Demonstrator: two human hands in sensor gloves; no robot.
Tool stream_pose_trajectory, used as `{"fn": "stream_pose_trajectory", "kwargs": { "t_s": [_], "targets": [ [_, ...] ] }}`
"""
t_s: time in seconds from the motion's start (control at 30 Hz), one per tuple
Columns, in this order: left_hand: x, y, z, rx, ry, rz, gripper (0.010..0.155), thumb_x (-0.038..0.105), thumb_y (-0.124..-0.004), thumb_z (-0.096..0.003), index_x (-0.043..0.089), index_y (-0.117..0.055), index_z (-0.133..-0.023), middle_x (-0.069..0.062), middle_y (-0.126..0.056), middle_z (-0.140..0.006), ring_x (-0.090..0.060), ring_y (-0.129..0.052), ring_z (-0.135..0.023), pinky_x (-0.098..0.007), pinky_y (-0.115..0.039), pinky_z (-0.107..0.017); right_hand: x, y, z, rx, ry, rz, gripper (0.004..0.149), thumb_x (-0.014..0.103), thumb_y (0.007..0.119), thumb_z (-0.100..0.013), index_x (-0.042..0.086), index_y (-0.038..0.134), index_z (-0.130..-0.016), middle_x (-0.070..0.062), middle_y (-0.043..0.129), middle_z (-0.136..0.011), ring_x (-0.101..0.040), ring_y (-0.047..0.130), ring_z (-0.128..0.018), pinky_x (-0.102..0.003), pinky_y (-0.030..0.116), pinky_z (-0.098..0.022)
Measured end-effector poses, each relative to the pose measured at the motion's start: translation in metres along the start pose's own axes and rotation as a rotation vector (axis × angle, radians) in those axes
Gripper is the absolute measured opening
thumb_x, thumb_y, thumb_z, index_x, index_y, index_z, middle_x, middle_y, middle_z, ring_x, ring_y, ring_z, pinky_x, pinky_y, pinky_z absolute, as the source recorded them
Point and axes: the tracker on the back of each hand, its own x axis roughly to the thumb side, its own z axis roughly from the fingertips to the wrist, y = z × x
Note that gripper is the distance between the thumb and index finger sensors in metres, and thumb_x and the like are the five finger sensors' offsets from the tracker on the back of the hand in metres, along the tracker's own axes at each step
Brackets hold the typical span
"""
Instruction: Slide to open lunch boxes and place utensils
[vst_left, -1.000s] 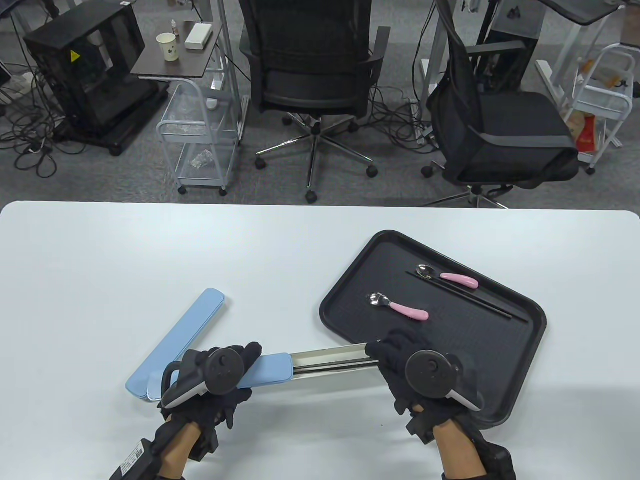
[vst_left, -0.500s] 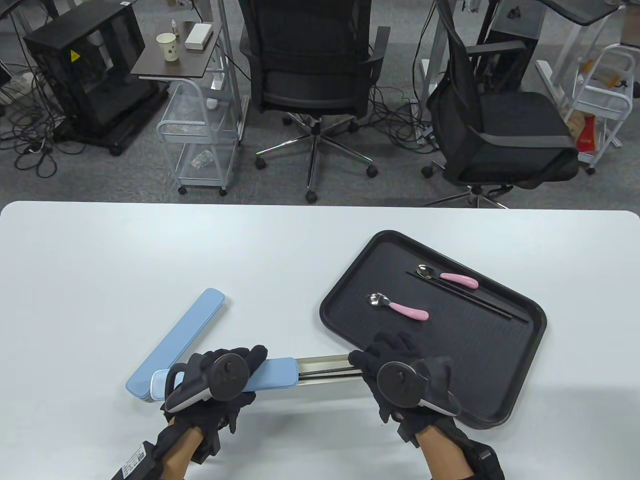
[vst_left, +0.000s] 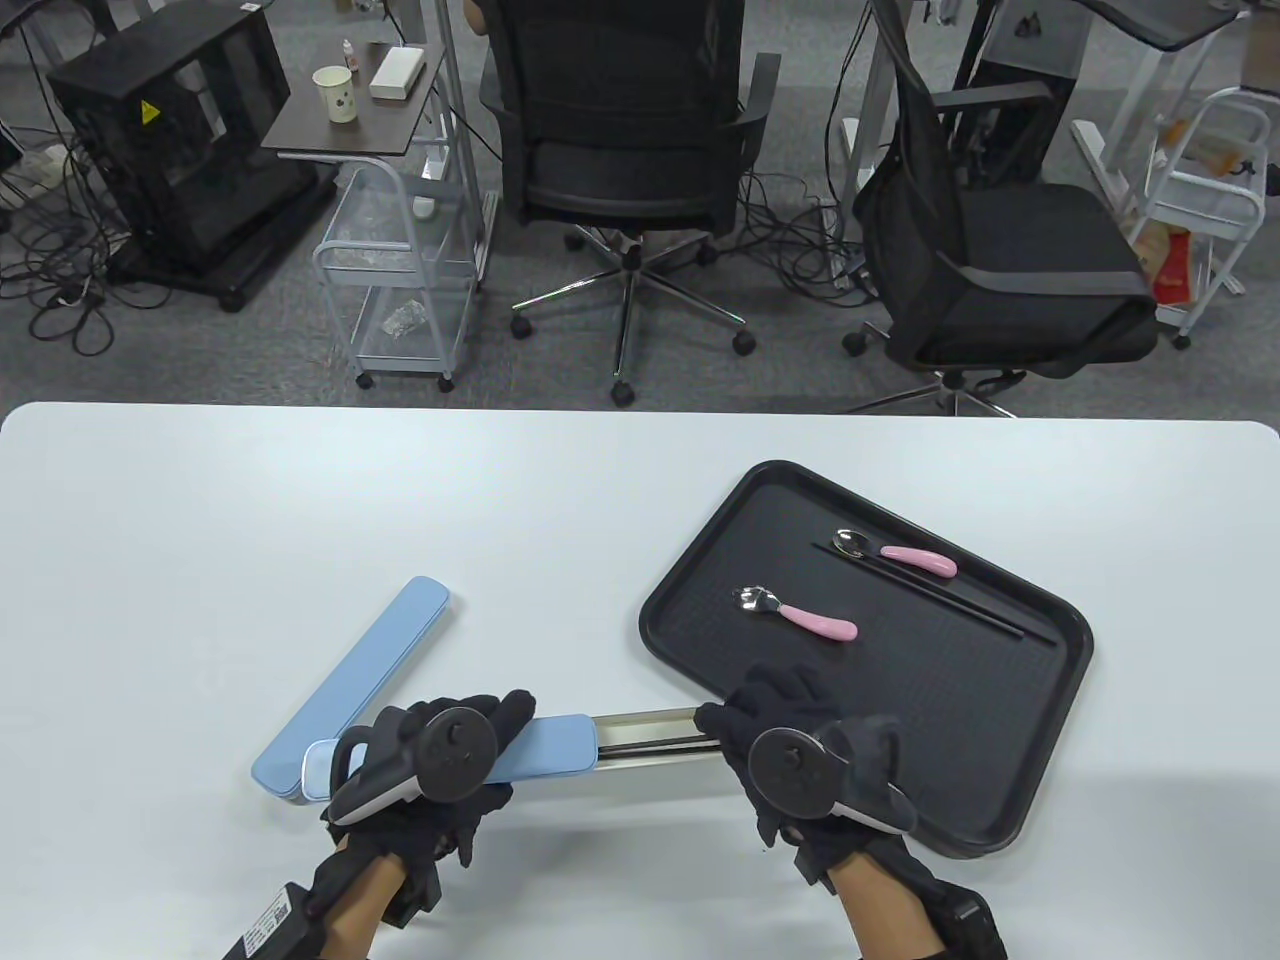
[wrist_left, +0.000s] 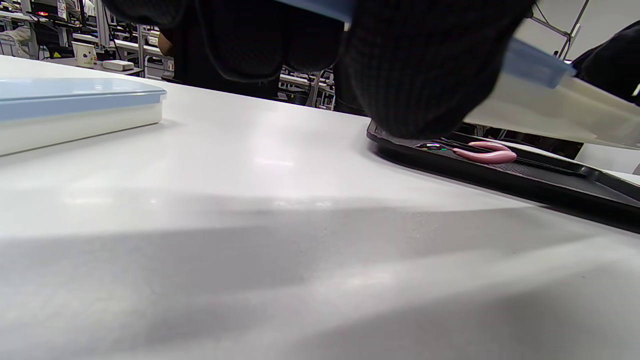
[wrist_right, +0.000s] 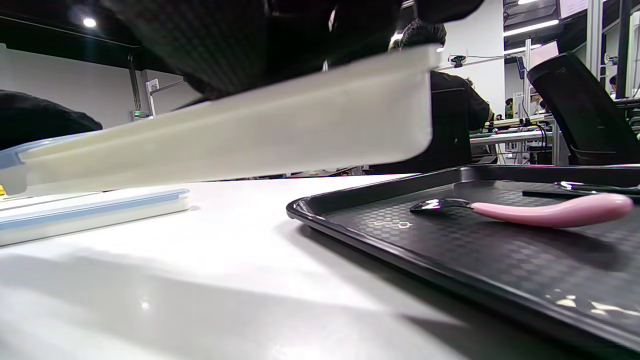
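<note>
My left hand (vst_left: 440, 750) grips the blue sliding lid (vst_left: 545, 745) of a long utensil box. My right hand (vst_left: 790, 730) grips the box's white base (vst_left: 650, 735), which is pulled partway out to the right; both are held above the table. The base shows in the right wrist view (wrist_right: 250, 135). A second, closed blue box (vst_left: 360, 670) lies on the table behind my left hand. A black tray (vst_left: 1000, 740) holds a pink-handled fork (vst_left: 795, 612), a pink-handled spoon (vst_left: 895, 552) and black chopsticks (vst_left: 950, 598).
The white table (vst_left: 300, 520) stretches to the left and back. Two office chairs (vst_left: 630, 160) and a cart stand beyond its far edge.
Both hands shifted: my right hand moved left and toward me with the base, sliding it partly back into the lid. Over the last half second almost nothing moved.
</note>
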Motion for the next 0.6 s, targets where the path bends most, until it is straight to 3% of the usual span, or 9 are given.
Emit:
{"fn": "stream_pose_trajectory", "kwargs": {
  "t_s": [0.43, 0.6],
  "targets": [
    [0.000, 0.000, 0.000, 0.001, 0.000, 0.001, 0.083, 0.040, -0.090, -0.0386, 0.034, -0.041, -0.105, -0.002, -0.055, -0.106, -0.033, -0.065, -0.093, -0.066, -0.047, -0.071, -0.004, -0.001, 0.001, -0.005, 0.003, -0.057, 0.051, 0.034, 0.082, -0.048, 0.037, 0.065, -0.096, -0.007, 0.064, -0.101, -0.038, 0.057, -0.102, -0.061, 0.044, -0.074],
    [0.000, -0.001, -0.001, -0.007, -0.002, 0.004, 0.083, 0.040, -0.090, -0.0386, 0.034, -0.041, -0.105, -0.002, -0.055, -0.106, -0.033, -0.065, -0.093, -0.066, -0.047, -0.071, -0.011, 0.001, 0.001, -0.013, 0.029, -0.029, 0.061, 0.043, 0.076, -0.049, 0.036, 0.050, -0.103, -0.010, 0.052, -0.108, -0.039, 0.054, -0.102, -0.061, 0.044, -0.073]
  ]
}}
